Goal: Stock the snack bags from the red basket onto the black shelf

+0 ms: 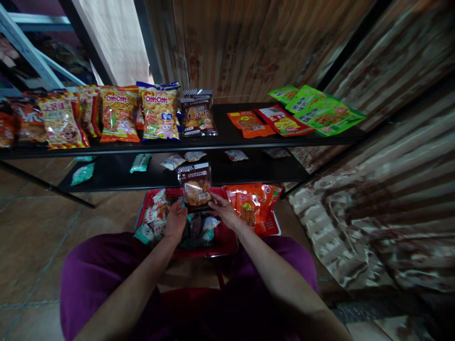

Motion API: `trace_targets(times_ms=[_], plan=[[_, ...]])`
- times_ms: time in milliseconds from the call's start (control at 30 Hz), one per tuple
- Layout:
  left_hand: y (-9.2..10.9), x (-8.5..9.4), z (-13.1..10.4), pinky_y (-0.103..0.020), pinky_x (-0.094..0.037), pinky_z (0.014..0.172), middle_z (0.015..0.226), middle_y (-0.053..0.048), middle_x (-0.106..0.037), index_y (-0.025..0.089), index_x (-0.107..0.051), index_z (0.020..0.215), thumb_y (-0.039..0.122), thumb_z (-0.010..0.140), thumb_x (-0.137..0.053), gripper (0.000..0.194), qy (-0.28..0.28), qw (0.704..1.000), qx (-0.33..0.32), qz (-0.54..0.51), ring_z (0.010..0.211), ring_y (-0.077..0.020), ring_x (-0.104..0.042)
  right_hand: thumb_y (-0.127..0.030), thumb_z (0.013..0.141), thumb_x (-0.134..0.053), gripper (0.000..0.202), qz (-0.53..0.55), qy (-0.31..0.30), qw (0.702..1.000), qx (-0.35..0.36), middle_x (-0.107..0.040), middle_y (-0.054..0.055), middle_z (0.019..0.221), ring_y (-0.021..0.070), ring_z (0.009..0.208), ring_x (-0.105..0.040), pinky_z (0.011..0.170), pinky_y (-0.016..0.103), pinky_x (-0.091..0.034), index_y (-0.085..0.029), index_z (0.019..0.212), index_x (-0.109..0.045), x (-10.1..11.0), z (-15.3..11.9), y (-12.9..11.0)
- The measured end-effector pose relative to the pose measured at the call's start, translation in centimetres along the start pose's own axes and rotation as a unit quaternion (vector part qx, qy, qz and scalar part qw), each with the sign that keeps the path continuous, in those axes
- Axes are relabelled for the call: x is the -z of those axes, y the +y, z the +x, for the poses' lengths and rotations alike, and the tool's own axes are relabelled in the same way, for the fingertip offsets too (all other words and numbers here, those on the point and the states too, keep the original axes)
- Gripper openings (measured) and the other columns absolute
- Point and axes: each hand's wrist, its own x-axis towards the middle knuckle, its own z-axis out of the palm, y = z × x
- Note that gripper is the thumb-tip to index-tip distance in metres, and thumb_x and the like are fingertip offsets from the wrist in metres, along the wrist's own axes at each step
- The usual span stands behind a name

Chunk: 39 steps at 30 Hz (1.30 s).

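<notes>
A dark brown snack bag with a clear window is held upright over the red basket. My right hand grips its lower right edge between thumb and fingers. At the bag's lower left is my left hand, its fingers curled; what they hold, if anything, is hidden. Inside the basket lie red-and-white packets and teal packets. Similar brown bags stand on the upper black shelf.
The upper shelf carries yellow and orange snack bags at left, red pouches and green pouches at right. Small packets lie on the lower shelf. Orange bags fill a container beside the basket.
</notes>
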Motion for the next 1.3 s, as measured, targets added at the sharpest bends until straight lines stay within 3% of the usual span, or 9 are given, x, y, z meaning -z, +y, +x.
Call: trace_targets(times_ms=[133,267,400,500,600,667,867,1000,1300], plan=[[1.1,-2.0,-2.3,-0.035,-0.041,0.094,0.115,-0.01,-0.063,0.02,-0.058,0.107,0.021,0.067,-0.069,0.042,-0.086,0.996,-0.011,-0.034,0.106,-0.0212,-0.058,-0.029,0.074,-0.065,0.044,-0.148,-0.003,0.982,0.117,-0.067,-0.001,0.109,0.0185,0.099,-0.062,0.089,0.036,-0.051,-0.031,0.118,-0.059,-0.3,-0.2,0.2],[2.3,-4.0,-4.2,-0.033,-0.045,0.088,0.104,-0.005,-0.067,0.025,-0.049,0.117,0.027,0.068,-0.07,0.053,-0.167,0.978,-0.004,-0.129,0.097,-0.018,-0.062,-0.023,0.079,-0.059,0.039,-0.371,-0.009,0.889,0.267,-0.062,0.004,0.113,0.0202,0.102,-0.06,0.092,0.039,-0.048,-0.031,0.117,-0.06,-0.7,-1.4,0.2],[2.2,-4.6,-4.3,-0.028,-0.049,0.077,0.092,0.0,-0.066,0.024,-0.049,0.105,0.029,0.066,-0.071,0.044,-0.119,0.98,0.01,-0.162,0.083,-0.0148,-0.064,-0.025,0.078,-0.061,0.041,-0.525,-0.042,0.781,0.335,-0.052,0.011,0.12,0.0237,0.104,-0.057,0.086,0.04,-0.052,-0.029,0.119,-0.058,-1.5,-3.0,0.3],[1.5,-3.8,-3.0,-0.025,-0.049,0.07,0.086,0.003,-0.065,0.025,-0.052,0.1,0.022,0.068,-0.065,0.034,-0.085,0.978,0.041,-0.188,0.076,-0.0124,-0.063,-0.032,0.076,-0.063,0.046,-0.55,-0.087,0.744,0.368,-0.048,0.014,0.125,0.0273,0.111,-0.053,0.087,0.043,-0.051,-0.026,0.121,-0.056,-2.0,-3.8,0.2],[1.0,-2.3,-1.7,-0.027,-0.05,0.072,0.085,0.003,-0.067,0.025,-0.055,0.101,0.016,0.068,-0.061,0.035,-0.114,0.967,0.066,-0.216,0.077,-0.013,-0.064,-0.034,0.081,-0.057,0.04,-0.486,-0.117,0.767,0.401,-0.05,0.011,0.125,0.0242,0.114,-0.051,0.094,0.042,-0.047,-0.025,0.119,-0.056,-2.2,-4.1,-0.5],[1.0,-1.2,-1.3,-0.029,-0.051,0.073,0.087,0.001,-0.068,0.024,-0.057,0.101,0.014,0.066,-0.061,0.037,-0.156,0.957,0.089,-0.228,0.079,-0.0148,-0.065,-0.033,0.084,-0.053,0.033,-0.437,-0.067,0.812,0.381,-0.053,0.01,0.123,0.0221,0.114,-0.052,0.097,0.041,-0.044,-0.026,0.115,-0.059,-2.1,-3.7,-1.0],[1.4,0.7,-2.0,-0.035,-0.053,0.075,0.085,-0.005,-0.071,0.016,-0.059,0.097,0.012,0.065,-0.062,0.033,-0.239,0.93,0.202,-0.195,0.079,-0.0206,-0.068,-0.048,0.075,-0.06,0.036,-0.134,0.086,0.984,0.077,-0.065,0.004,0.11,0.0211,0.104,-0.06,0.089,0.039,-0.048,-0.027,0.104,-0.062,-1.0,-1.1,-1.4],[0.9,1.1,-2.2,-0.035,-0.052,0.079,0.083,-0.005,-0.072,0.015,-0.062,0.09,0.011,0.061,-0.063,0.029,-0.278,0.92,0.218,-0.173,0.083,-0.022,-0.068,-0.044,0.061,-0.075,0.037,0.051,0.048,0.996,-0.05,-0.071,0.002,0.092,0.0193,0.087,-0.066,0.079,0.032,-0.051,-0.023,0.09,-0.066,-1.1,-0.7,-1.4],[1.1,0.8,-2.0,-0.039,-0.05,0.084,0.097,-0.007,-0.071,0.018,-0.066,0.101,0.04,0.066,-0.068,0.041,-0.214,0.961,0.077,-0.155,0.094,-0.024,-0.064,-0.035,0.057,-0.08,0.033,0.121,0.051,0.989,-0.065,-0.073,-0.001,0.079,0.0144,0.067,-0.066,0.061,0.026,-0.05,-0.023,0.083,-0.065,-0.9,-0.4,-1.1]])
